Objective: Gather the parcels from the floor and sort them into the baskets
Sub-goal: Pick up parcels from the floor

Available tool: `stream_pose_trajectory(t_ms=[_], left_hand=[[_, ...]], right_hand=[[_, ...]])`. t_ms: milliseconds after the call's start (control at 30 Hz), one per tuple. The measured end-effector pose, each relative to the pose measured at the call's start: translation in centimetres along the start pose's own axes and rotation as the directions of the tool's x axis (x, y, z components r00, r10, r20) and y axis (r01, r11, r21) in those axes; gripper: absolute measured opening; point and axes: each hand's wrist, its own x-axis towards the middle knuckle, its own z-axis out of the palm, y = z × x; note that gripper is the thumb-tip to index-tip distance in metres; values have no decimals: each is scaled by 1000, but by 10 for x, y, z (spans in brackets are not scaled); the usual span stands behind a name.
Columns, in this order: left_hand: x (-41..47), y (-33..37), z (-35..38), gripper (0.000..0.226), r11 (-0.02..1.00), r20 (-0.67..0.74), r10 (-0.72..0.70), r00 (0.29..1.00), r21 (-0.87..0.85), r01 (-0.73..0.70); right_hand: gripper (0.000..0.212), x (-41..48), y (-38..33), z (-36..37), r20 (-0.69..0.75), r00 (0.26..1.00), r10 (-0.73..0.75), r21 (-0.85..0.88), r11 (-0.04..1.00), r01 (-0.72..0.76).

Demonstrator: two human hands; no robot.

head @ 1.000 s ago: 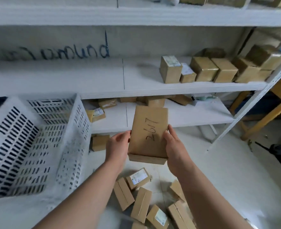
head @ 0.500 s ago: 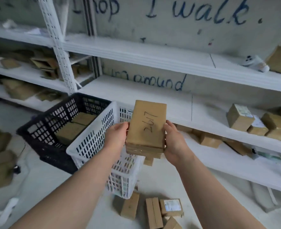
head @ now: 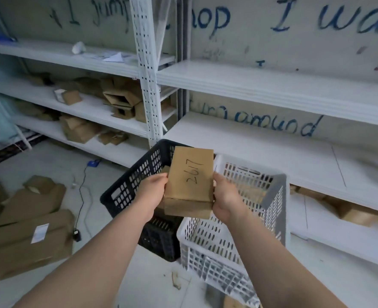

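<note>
Fingers (head: 162, 178) of the left hand (head: 153, 193) curl closely round the left long edge of a cardboard parcel (head: 191, 174), and the right hand (head: 225, 198) clasps the opposite edge the same way, thumb on top; the remaining fingertips are hidden underneath. A second parcel (head: 188, 210) is pinned beneath the first, its near end showing. The top parcel lies face up, its long axis pointing away from the person toward the shelves (head: 272, 90), with "2617" written along it. It is held in the air above where the black basket (head: 128, 185) and white basket (head: 261, 218) meet. More boxes (head: 28, 218) lie on the floor at left.
</note>
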Motion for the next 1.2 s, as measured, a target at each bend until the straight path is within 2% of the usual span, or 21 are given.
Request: stream_pose_trajectory(t_ms=[133,267,400,533,833,1033,1200], left_hand=[[52,-6,-32,36,996,55,-30,998,81,25],[93,-19,-39,38,991,83,-99,992,97,91],[139,-31,-36,38,983,84,-157,984,105,148],[190,-35,-29,41,974,83,-183,980,149,169],[289,-62,-18,51,934,108,-303,947,230,273],[356,-83,-13,56,905,186,-346,920,323,275],[403,-95,-7,57,883,235,-368,900,392,259]], right_hand=[[34,21,2,44,-10,998,60,64,996,-60],[35,55,11,66,-46,994,96,37,995,-94],[37,102,16,79,-84,988,128,3,992,-128],[37,155,19,87,-65,986,151,-23,988,-152],[33,248,28,108,-104,947,304,-37,950,-309],[31,303,42,119,-178,922,344,-80,929,-362],[31,341,59,126,-254,876,410,79,912,-404]])
